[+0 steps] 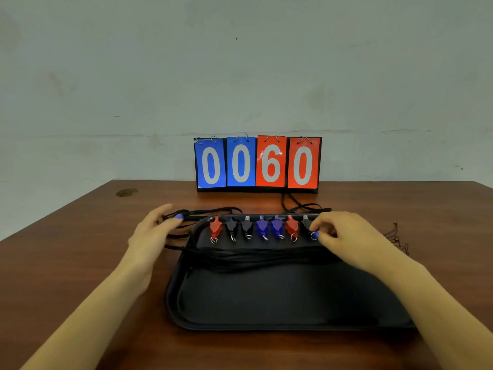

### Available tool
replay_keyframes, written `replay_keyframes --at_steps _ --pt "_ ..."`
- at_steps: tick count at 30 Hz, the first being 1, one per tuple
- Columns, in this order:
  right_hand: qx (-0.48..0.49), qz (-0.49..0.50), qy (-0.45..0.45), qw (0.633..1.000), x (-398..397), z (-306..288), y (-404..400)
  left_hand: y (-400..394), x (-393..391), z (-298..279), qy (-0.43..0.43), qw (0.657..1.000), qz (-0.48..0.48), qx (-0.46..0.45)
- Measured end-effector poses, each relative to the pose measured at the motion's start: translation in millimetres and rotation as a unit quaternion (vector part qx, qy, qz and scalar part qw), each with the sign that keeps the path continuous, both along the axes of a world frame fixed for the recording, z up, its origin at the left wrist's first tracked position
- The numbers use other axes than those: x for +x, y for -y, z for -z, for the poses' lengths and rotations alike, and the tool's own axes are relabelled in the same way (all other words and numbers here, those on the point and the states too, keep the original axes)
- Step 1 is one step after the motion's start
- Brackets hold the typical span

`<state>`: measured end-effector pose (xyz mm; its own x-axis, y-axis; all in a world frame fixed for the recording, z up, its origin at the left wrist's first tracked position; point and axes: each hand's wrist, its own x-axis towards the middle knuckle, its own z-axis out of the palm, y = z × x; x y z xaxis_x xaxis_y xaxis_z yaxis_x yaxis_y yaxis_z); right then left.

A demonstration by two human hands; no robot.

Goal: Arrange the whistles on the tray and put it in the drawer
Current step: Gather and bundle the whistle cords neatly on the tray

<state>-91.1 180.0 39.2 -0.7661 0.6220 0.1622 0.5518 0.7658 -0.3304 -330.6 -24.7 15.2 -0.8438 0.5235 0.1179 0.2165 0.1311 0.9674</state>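
A black tray lies on the wooden table in front of me. Along its far edge stands a row of several whistles: red, black, black, blue, blue, red and another black one. Their black lanyards lie bundled across the tray. My right hand pinches a blue whistle at the row's right end. My left hand rests on loose lanyards left of the tray, touching a blue whistle.
A flip scoreboard reading 0060 stands at the table's far edge against the wall. More black cords trail behind the tray, and a thin dark string lies to the right. No drawer shows.
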Motion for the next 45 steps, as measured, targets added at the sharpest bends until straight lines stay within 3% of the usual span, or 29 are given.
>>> replay_keyframes --at_steps 2,6,10,16,29,35,40,45 --pt "-0.019 0.003 0.023 1.000 1 1 -4 1 7 0 -0.090 0.990 0.061 -0.095" --pt "0.002 0.006 0.072 0.997 3 -1 -6 2 17 2 -0.198 0.932 0.164 -0.257" --pt "0.028 0.024 0.157 0.987 8 -5 -9 1 17 9 -0.281 0.888 0.155 -0.330" --pt "-0.015 0.045 0.224 0.973 18 -5 -17 -1 14 13 -0.341 0.871 0.125 -0.330" --pt "-0.099 0.061 0.166 0.979 32 -4 -35 0 11 9 -0.366 0.855 0.133 -0.343" --pt "-0.086 0.060 0.169 0.980 31 -5 -33 0 7 11 -0.390 0.853 0.138 -0.319" --pt "-0.012 0.106 0.186 0.977 41 -12 -36 -1 -10 17 -0.424 0.856 0.133 -0.262" --pt "-0.056 0.124 0.171 0.976 55 -7 -47 0 -8 17 -0.415 0.850 0.150 -0.287"
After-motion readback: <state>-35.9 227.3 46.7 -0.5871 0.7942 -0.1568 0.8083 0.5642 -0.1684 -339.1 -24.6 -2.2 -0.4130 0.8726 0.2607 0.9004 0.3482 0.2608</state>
